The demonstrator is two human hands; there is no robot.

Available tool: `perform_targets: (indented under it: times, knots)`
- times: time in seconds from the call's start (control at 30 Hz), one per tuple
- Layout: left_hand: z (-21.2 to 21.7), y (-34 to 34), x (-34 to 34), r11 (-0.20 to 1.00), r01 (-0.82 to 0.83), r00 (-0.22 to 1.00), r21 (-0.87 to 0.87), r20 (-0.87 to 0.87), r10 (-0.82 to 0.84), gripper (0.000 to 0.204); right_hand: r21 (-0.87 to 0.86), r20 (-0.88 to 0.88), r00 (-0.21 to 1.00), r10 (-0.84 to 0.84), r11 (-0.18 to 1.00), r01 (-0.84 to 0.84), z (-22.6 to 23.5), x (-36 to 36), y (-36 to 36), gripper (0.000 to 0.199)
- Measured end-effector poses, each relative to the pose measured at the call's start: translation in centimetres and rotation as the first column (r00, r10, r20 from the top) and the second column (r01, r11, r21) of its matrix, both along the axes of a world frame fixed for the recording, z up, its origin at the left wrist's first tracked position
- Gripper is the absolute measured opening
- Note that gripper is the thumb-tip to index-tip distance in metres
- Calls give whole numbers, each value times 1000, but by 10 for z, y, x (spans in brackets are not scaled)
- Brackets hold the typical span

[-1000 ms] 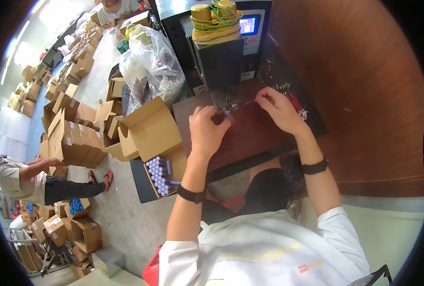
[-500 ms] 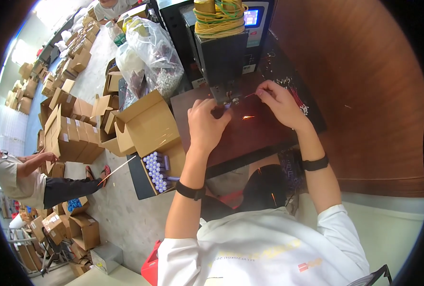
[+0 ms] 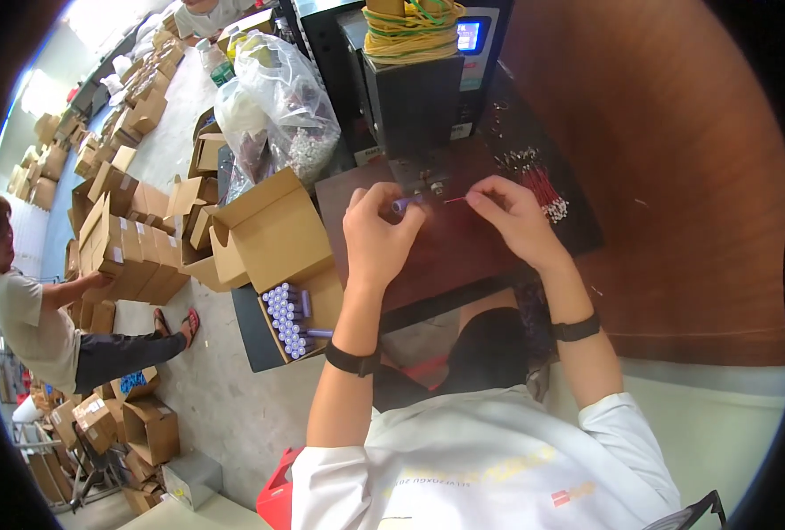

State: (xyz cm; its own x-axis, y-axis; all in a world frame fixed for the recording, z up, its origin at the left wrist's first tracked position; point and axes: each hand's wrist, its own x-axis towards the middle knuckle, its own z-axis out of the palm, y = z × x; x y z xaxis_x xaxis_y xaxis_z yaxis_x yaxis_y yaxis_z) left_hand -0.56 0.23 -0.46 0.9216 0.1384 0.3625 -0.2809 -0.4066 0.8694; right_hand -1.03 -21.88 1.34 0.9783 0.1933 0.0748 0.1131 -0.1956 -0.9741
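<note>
Between thumb and fingers, my left hand (image 3: pixel 375 234) grips a purple cylindrical battery cell (image 3: pixel 400 205), with its end toward the welding machine. My right hand (image 3: pixel 518 225) pinches a thin red wire (image 3: pixel 457 200) whose tip points left at the cell; a small gap seems to lie between them. Just beyond both hands are the small metal electrodes (image 3: pixel 431 185) of a dark spot-welding machine (image 3: pixel 416 102). Whether the cell touches an electrode is hard to make out. Right of my right hand lies a bunch of red wires with white ends (image 3: pixel 543 187).
The dark red work board (image 3: pixel 428 274) lies under my hands. Left of it, an open cardboard box (image 3: pixel 273 225) holds several purple cells (image 3: pixel 285 320). Clear plastic bags (image 3: pixel 291 115) stand behind. A brown wooden panel (image 3: pixel 675 194) bounds the right. Another person (image 3: pixel 44 309) handles cartons at far left.
Sparks that flew around the electrodes and board are gone. My right hand has drawn slightly nearer me with the wire, and the cell has shifted a little from the electrodes. The far-left person has straightened up.
</note>
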Motion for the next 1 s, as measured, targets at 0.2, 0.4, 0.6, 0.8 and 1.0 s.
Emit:
perform_targets:
  times: [0.2, 0.4, 0.6, 0.8, 1.0]
  knots:
    - [4, -4, 4, 977, 80, 996, 198, -39, -74, 18, 2, 33, 998, -57, 998, 57, -8, 3, 26, 16]
    - [-3, -11, 8, 973, 88, 994, 215, 51, -101, 16, -58, 117, 984, -132, 989, 139, -10, 4, 28, 20]
    - [-5, -12, 9, 966, 62, 995, 251, 61, -80, 16, -41, 174, 975, -135, 989, 144, -14, 6, 32, 15]
    - [-5, -11, 10, 966, 68, 994, 251, 69, -88, 16, -73, 222, 965, -142, 984, 161, -15, 6, 34, 15]
    - [-5, -10, 10, 971, 72, 995, 228, 58, -87, 17, -91, 238, 960, -150, 980, 176, -15, 7, 35, 16]
